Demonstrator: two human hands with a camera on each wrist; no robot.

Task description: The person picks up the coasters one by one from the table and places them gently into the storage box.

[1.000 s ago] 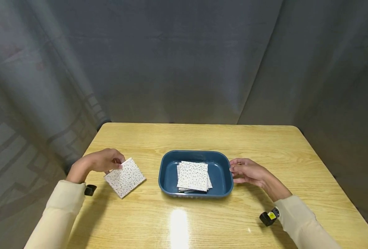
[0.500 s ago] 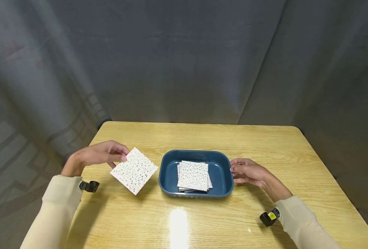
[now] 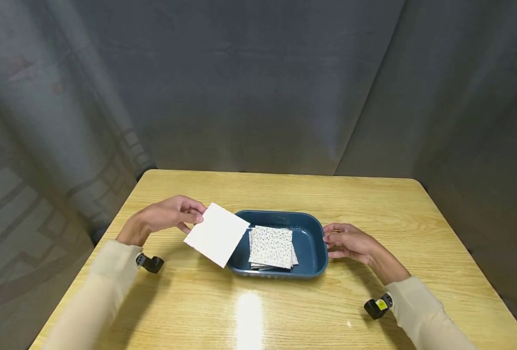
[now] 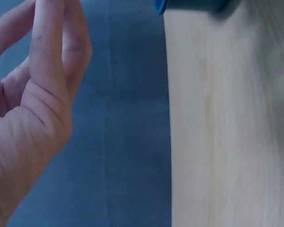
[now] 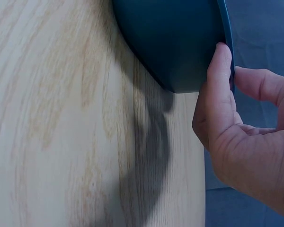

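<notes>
My left hand (image 3: 170,216) pinches a thin square tile (image 3: 217,236) by one edge between thumb and fingers. The tile is tilted in the air, looks plain white from the head view, and overlaps the left end of a dark blue plastic tub (image 3: 305,245). Inside the tub lies a small, uneven stack of white speckled tiles (image 3: 270,247). At the tub's right end, my right hand (image 3: 350,243) holds the rim. The right wrist view shows its thumb at the rim and fingers (image 5: 219,71) against the outer wall. The left wrist view leaves the held tile out of frame.
The tub stands on a light wooden table (image 3: 188,311) with rounded far corners. Behind it and at both sides hang grey curtains (image 3: 249,97). A small black camera (image 3: 153,264) sits on the left wrist, another camera (image 3: 376,307) on the right.
My left hand has lifted the tile from the left of the table and carried it right to the tub's left end. The right hand and tub have stayed in place.
</notes>
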